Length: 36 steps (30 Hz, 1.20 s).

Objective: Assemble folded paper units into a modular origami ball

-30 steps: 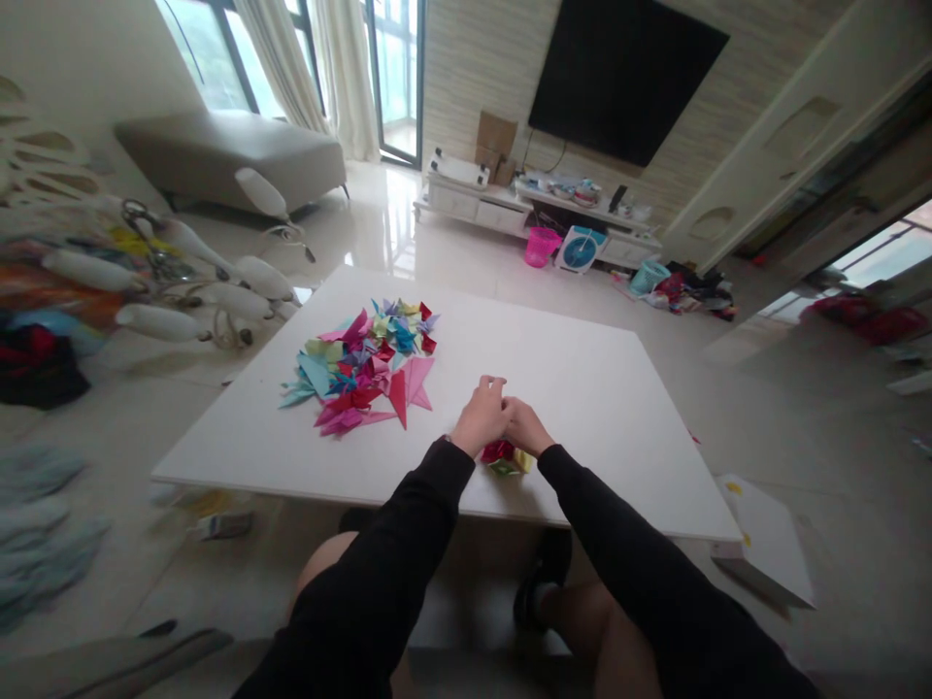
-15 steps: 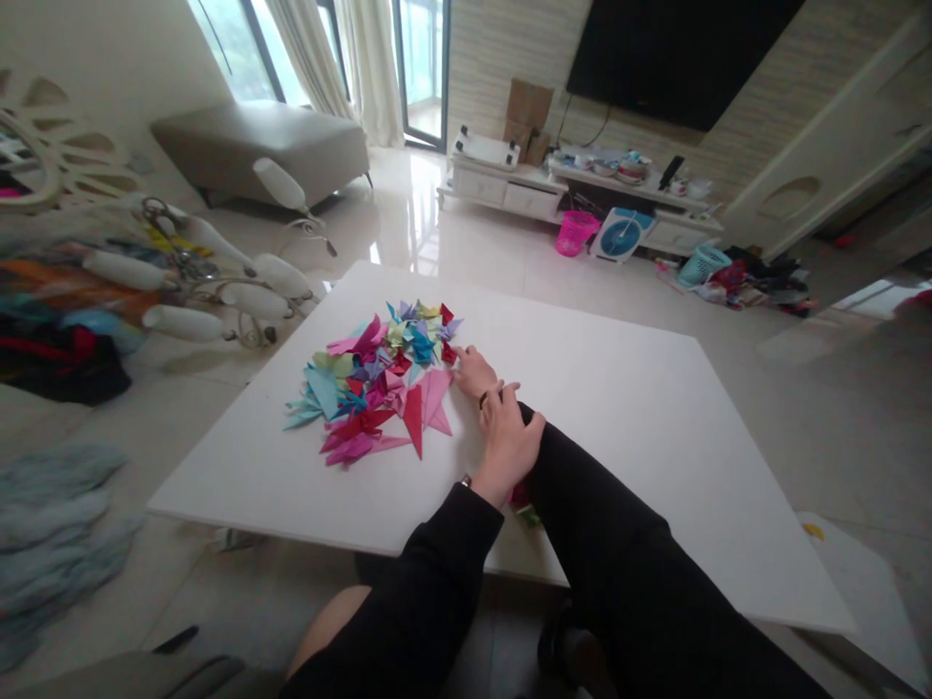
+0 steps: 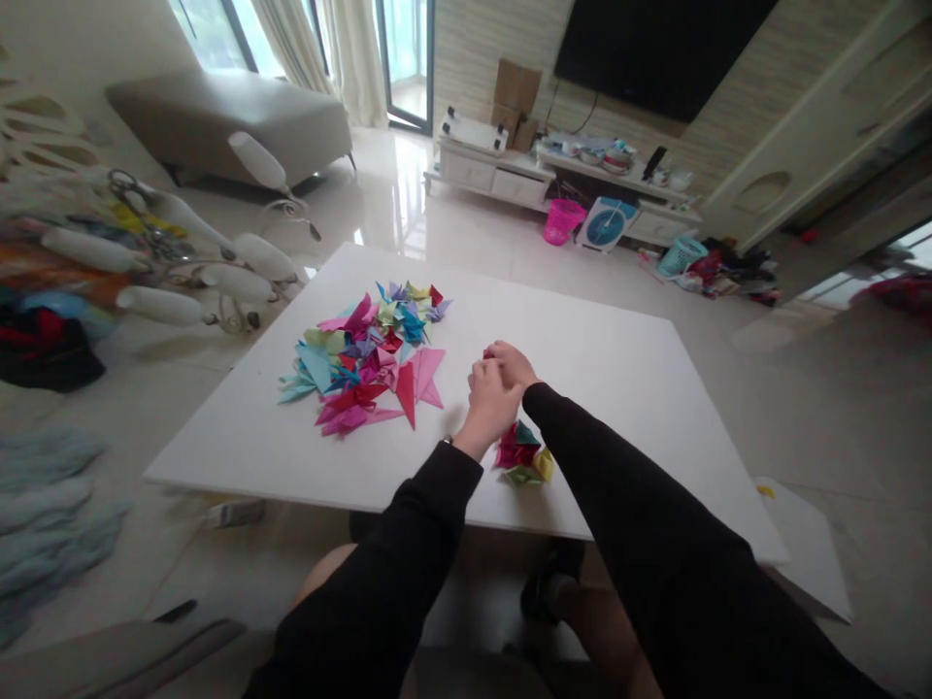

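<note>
A heap of folded paper pieces point(image 3: 371, 354) in pink, red, blue and green lies on the left half of a white table point(image 3: 618, 388). My left hand point(image 3: 489, 403) and my right hand point(image 3: 514, 361) meet just right of the heap, fingers closed together around a small red paper piece point(image 3: 487, 354) that barely shows. A small cluster of folded pieces point(image 3: 520, 454), red, teal, green and yellow, sits on the table under my forearms near the front edge.
A white lamp fixture with long bulbs point(image 3: 211, 262) lies on the floor left of the table. A white sheet point(image 3: 808, 553) rests by the table's right front corner. A grey sofa point(image 3: 225, 116), TV stand point(image 3: 553, 184) and pink basket point(image 3: 562, 221) stand farther back.
My right hand reached to the heap's right edge, then drew back with a small red piece. Both hands now meet right of the heap, and the small cluster under my arms is uncovered.
</note>
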{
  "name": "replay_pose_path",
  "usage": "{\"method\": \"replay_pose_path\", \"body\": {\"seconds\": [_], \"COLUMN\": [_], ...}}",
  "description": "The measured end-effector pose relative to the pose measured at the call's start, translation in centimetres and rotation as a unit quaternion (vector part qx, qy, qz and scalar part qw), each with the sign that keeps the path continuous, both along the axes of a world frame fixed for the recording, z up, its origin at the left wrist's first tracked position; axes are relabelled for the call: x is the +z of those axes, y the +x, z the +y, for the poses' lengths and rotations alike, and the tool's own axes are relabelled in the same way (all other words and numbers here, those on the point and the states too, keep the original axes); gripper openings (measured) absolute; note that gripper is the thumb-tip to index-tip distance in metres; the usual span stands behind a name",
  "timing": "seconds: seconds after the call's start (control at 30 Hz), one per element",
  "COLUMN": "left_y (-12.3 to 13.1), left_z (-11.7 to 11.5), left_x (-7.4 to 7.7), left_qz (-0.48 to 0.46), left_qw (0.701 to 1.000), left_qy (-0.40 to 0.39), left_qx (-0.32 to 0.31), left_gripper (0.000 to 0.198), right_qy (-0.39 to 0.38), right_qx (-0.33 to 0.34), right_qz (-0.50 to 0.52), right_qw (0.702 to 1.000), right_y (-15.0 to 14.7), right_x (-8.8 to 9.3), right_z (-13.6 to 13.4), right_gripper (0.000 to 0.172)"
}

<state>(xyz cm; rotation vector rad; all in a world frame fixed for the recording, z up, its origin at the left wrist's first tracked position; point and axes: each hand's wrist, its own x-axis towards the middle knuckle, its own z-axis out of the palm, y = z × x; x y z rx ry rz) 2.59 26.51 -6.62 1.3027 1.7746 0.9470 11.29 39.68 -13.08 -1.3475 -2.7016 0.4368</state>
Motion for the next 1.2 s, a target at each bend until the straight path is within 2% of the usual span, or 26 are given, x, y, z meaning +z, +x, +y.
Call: {"method": "replay_pose_path", "body": {"seconds": [0.1, 0.2, 0.3, 0.4, 0.47, 0.57, 0.63, 0.7, 0.77, 0.9, 0.97, 1.2], "left_y": [-1.1, -2.1, -2.6, -2.7, -2.6, -2.2, -1.8, -1.5, -1.3, -1.1, -1.3, -2.1], "left_z": [0.0, -0.5, -0.9, -0.8, -0.6, -0.2, 0.0, 0.1, 0.1, -0.1, -0.4, -1.1], "left_x": [0.2, 0.2, -0.1, -0.4, -0.6, -0.7, -0.8, -0.9, -1.0, -0.9, -0.8, -0.7], "left_qz": [-0.02, -0.031, -0.03, -0.045, -0.056, -0.063, -0.066, -0.068, -0.068, -0.061, -0.057, -0.069], "left_qw": [0.999, 0.997, 0.998, 0.997, 0.997, 0.997, 0.997, 0.997, 0.996, 0.997, 0.997, 0.997], "left_qy": [-0.028, -0.053, -0.049, -0.039, -0.033, -0.034, -0.04, -0.045, -0.049, -0.049, -0.05, -0.042], "left_qx": [0.034, 0.042, 0.038, 0.039, 0.036, 0.022, 0.014, 0.012, 0.01, -0.004, -0.009, -0.006], "left_gripper": [0.035, 0.034, 0.034, 0.035, 0.036, 0.036, 0.036, 0.036, 0.036, 0.037, 0.037, 0.035], "right_qy": [0.025, 0.028, 0.025, 0.029, 0.038, 0.047, 0.03, -0.008, -0.039, -0.054, -0.064, -0.117], "right_qx": [-0.014, 0.055, 0.111, 0.121, 0.074, -0.059, -0.137, -0.179, -0.175, -0.109, -0.096, -0.048], "right_qz": [-0.03, -0.054, -0.058, -0.074, -0.067, 0.004, 0.05, 0.068, 0.06, 0.015, 0.006, -0.015], "right_qw": [0.999, 0.997, 0.992, 0.989, 0.994, 0.997, 0.989, 0.981, 0.982, 0.992, 0.993, 0.992], "right_y": [4.6, 8.5, 11.3, 12.8, 13.2, 13.1, 12.7, 12.2, 11.7, 11.1, 11.0, 11.9], "right_x": [0.8, 0.9, 0.6, 0.2, -0.1, -0.8, -1.5, -2.2, -2.9, -3.3, -3.1, -1.4], "right_z": [-2.8, -5.4, -7.2, -8.3, -8.6, -8.3, -7.7, -7.0, -6.4, -5.9, -6.1, -8.7], "right_gripper": [0.017, 0.021, 0.027, 0.029, 0.027, 0.027, 0.036, 0.045, 0.044, 0.022, 0.015, 0.014]}}
